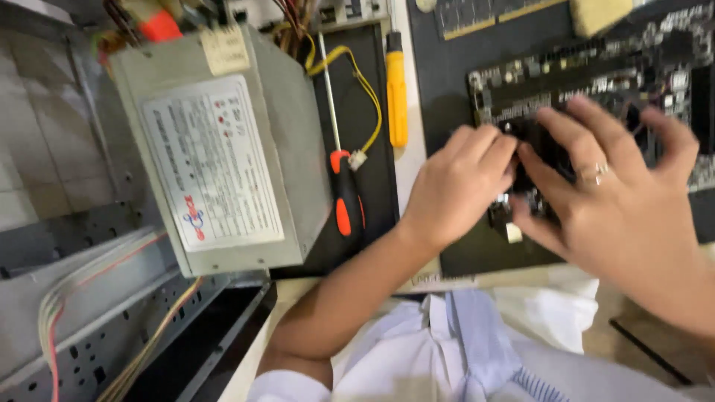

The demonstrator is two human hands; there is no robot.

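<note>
A dark motherboard [596,71] lies on a black mat at the upper right. On its near end sits a black part [527,135], mostly hidden by fingers. My left hand [458,186] presses against the part from the left, fingers curled on it. From the right, my right hand [614,197], with a ring on one finger, wraps over the part, thumb underneath. Both hands grip it together.
A grey power supply box [216,149] with a white label and loose wires rests on an open metal computer case [89,313] at the left. A red-and-black screwdriver [346,197] and a yellow-handled one [397,89] lie between the box and the mat.
</note>
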